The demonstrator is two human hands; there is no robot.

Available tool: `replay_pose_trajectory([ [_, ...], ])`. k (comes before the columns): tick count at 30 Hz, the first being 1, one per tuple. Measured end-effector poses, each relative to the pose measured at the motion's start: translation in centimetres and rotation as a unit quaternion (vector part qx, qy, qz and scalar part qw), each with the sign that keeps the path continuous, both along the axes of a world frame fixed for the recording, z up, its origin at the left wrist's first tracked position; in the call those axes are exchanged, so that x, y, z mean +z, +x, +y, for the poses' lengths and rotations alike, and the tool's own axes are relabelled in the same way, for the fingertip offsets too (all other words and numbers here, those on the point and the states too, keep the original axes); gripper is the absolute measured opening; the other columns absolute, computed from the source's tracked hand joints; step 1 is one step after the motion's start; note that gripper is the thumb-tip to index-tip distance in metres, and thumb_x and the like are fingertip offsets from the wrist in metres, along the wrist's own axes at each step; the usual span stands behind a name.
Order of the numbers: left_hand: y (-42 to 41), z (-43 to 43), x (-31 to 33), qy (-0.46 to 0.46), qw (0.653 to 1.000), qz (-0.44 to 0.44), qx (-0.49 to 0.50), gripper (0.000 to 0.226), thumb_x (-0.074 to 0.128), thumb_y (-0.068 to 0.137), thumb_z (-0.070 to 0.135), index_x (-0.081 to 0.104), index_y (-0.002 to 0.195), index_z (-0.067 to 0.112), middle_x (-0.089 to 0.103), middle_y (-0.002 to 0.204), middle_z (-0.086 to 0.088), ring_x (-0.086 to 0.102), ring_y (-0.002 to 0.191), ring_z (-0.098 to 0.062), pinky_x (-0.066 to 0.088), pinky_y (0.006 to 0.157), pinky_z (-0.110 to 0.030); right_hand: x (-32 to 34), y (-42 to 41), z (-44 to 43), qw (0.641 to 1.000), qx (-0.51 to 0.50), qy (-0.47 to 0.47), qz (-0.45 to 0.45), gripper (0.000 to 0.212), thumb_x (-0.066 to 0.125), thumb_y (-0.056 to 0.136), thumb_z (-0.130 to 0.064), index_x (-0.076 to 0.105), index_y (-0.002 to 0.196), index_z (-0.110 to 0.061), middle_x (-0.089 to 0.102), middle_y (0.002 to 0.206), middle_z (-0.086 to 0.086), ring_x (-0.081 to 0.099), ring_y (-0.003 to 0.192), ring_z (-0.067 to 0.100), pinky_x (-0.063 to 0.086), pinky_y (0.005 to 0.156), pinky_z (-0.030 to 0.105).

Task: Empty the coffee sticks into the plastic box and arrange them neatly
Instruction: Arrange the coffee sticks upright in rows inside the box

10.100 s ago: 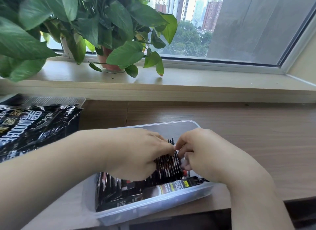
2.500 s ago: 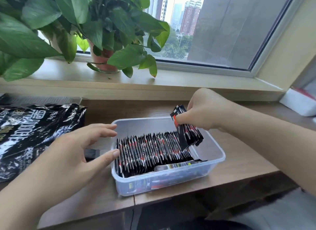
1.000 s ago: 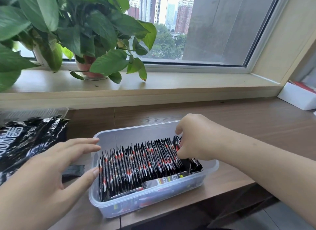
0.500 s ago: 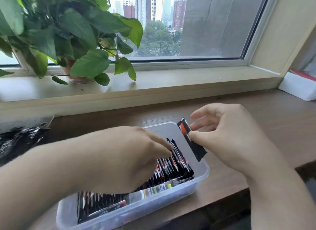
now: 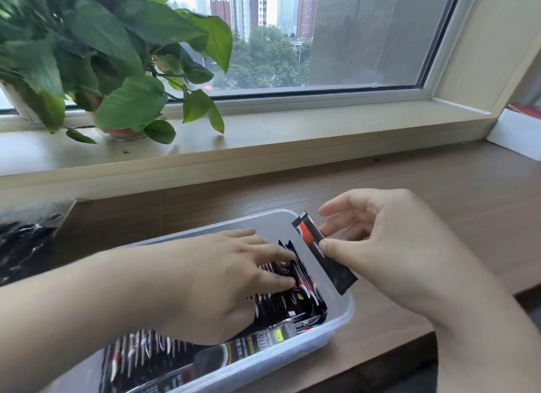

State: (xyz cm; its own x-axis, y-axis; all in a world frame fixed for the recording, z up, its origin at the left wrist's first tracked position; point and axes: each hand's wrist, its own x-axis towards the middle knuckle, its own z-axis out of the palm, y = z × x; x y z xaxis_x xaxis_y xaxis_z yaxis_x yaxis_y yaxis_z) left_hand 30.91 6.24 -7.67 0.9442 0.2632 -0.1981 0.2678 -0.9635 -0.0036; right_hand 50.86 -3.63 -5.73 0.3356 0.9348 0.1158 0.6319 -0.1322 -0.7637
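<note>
Frame centre: right hand (image 5: 389,246) pinches one coffee stick (image 5: 323,252), its long axis slanting down-right over the plastic box (image 5: 336,322). The empty gap lies just left, where the spread left hand (image 5: 222,281) presses the standing row (image 5: 292,290) back

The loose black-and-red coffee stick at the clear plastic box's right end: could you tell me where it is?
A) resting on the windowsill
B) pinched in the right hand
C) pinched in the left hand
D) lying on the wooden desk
B: the right hand pinches the black-and-red coffee stick over the clear plastic box.
</note>
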Motion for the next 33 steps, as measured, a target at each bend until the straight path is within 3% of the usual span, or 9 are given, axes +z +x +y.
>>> replay_pose_trajectory([
  [1, 0.2, 0.0, 0.0, -0.02, 1.0, 0.006, 0.007, 0.077, 0.027, 0.08, 0.033, 0.025, 0.156, 0.045, 0.014, 0.168, 0.014, 0.009, 0.152, -0.004, -0.008, 0.124, -0.027, 0.0, -0.1, -0.1, 1.0, 0.005, -0.005, -0.007, 0.026, 0.081, 0.075, -0.014, 0.071, 0.093, -0.031, 0.075, 0.08, -0.013, 0.069, 0.066, 0.0, 0.058, 0.065, 0.024],
  [3, 0.6, 0.0, 0.2, -0.034, 0.999, 0.003, 0.001, 0.08, 0.034, 0.081, 0.029, 0.021, 0.158, 0.041, 0.01, 0.169, 0.016, 0.003, 0.153, -0.001, -0.008, 0.126, -0.03, -0.1, -0.1, -0.2, 1.0, 0.009, -0.006, -0.018, 0.027, 0.08, 0.075, -0.014, 0.071, 0.093, -0.032, 0.074, 0.078, -0.012, 0.068, 0.065, -0.003, 0.053, 0.06, 0.015],
  [8, 1.2, 0.0, 0.3, -0.031, 0.999, -0.022, -0.015, 0.072, 0.04, 0.083, 0.025, 0.036, 0.154, 0.033, 0.037, 0.155, 0.01, 0.029, 0.14, -0.009, 0.014, 0.118, -0.022, -0.1, 0.0, -0.5, 1.0, -0.007, 0.008, -0.018, 0.025, 0.079, 0.074, -0.015, 0.071, 0.09, -0.032, 0.073, 0.077, -0.012, 0.067, 0.065, -0.002, 0.05, 0.059, 0.017],
  [11, 1.5, 0.3, 0.1, -0.015, 1.0, -0.011, -0.018, 0.066, 0.039, 0.084, 0.03, 0.041, 0.15, 0.037, 0.043, 0.144, 0.008, 0.033, 0.132, -0.011, 0.021, 0.116, -0.028, 0.0, 0.0, -0.6, 1.0, -0.008, 0.005, -0.017, 0.024, 0.079, 0.074, -0.014, 0.071, 0.089, -0.031, 0.073, 0.077, -0.011, 0.068, 0.065, -0.001, 0.051, 0.058, 0.018],
  [16, 1.3, 0.5, -0.2, -0.039, 0.999, -0.019, -0.021, 0.058, 0.043, 0.083, 0.028, 0.05, 0.14, 0.037, 0.041, 0.148, 0.009, 0.031, 0.135, -0.01, 0.019, 0.116, -0.025, -0.1, -0.1, -0.6, 0.999, -0.006, 0.01, -0.031, 0.025, 0.078, 0.075, -0.016, 0.07, 0.092, -0.033, 0.072, 0.078, -0.012, 0.067, 0.066, -0.003, 0.049, 0.057, 0.014],
  [21, 1.3, 1.0, -1.1, -0.046, 0.998, -0.01, -0.029, 0.063, 0.037, 0.085, 0.027, 0.043, 0.148, 0.03, 0.046, 0.151, 0.009, 0.032, 0.142, -0.009, 0.02, 0.121, -0.032, -0.3, -0.1, -0.4, 0.999, -0.016, 0.013, -0.036, 0.023, 0.078, 0.074, -0.018, 0.07, 0.09, -0.032, 0.072, 0.077, -0.014, 0.066, 0.064, -0.003, 0.049, 0.057, 0.016],
  [24, 1.8, 1.6, -1.3, -0.042, 0.997, -0.049, -0.029, 0.054, 0.038, 0.091, 0.017, 0.052, 0.142, 0.025, 0.059, 0.139, 0.004, 0.047, 0.13, -0.015, 0.036, 0.113, -0.034, -0.4, 0.1, -0.4, 0.999, -0.02, 0.016, -0.036, 0.024, 0.079, 0.073, -0.017, 0.071, 0.09, -0.032, 0.072, 0.076, -0.013, 0.066, 0.064, -0.002, 0.052, 0.058, 0.018],
  [27, 1.9, 2.3, -1.5, -0.025, 0.994, -0.095, -0.05, 0.039, 0.039, 0.1, 0.024, 0.066, 0.127, 0.02, 0.068, 0.122, 0.003, 0.058, 0.112, -0.018, 0.051, 0.093, -0.036, -0.3, 0.1, -0.6, 0.999, -0.021, 0.022, -0.031, 0.022, 0.079, 0.073, -0.02, 0.071, 0.09, -0.031, 0.072, 0.075, -0.014, 0.067, 0.065, -0.002, 0.054, 0.059, 0.02],
  [33, 1.4, 2.6, -1.0, -0.013, 0.994, -0.092, -0.05, 0.034, 0.051, 0.095, 0.024, 0.075, 0.119, 0.027, 0.065, 0.119, 0.005, 0.065, 0.101, -0.017, 0.056, 0.082, -0.036, -0.3, 0.3, -0.6, 0.999, -0.023, 0.023, -0.031, 0.021, 0.078, 0.073, -0.02, 0.071, 0.089, -0.031, 0.072, 0.076, -0.013, 0.067, 0.066, -0.002, 0.056, 0.062, 0.023],
])
